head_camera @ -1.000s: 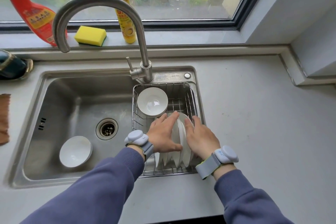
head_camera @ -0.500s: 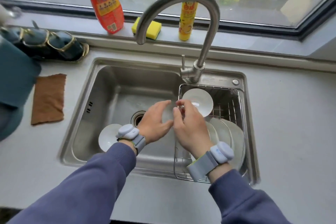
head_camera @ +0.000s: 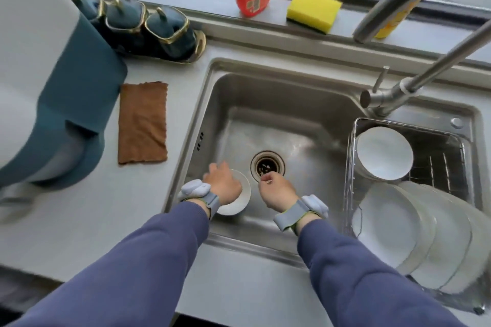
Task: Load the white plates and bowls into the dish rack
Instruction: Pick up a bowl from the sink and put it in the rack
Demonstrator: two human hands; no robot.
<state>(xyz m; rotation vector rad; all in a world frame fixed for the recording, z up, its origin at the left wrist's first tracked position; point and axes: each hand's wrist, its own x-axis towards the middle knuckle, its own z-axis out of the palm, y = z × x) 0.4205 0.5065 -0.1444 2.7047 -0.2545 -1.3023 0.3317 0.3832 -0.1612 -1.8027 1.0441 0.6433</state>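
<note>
Your left hand (head_camera: 222,184) lies over the small white round bowl (head_camera: 240,194) on the floor of the stainless steel sink (head_camera: 279,103), near its left wall; whether the fingers have closed on the bowl's rim cannot be told. The bowl sits mouth up, just left of the round drain (head_camera: 267,164). Your right hand (head_camera: 277,188) hovers beside the drain, fingers loosely curled, holding nothing. The sink floor behind both hands is bare. In the wire dish rack (head_camera: 353,146) at the sink's right end, a second white bowl (head_camera: 384,152) leans at the back and white plates (head_camera: 414,231) stand on edge in a row at the front.
</note>
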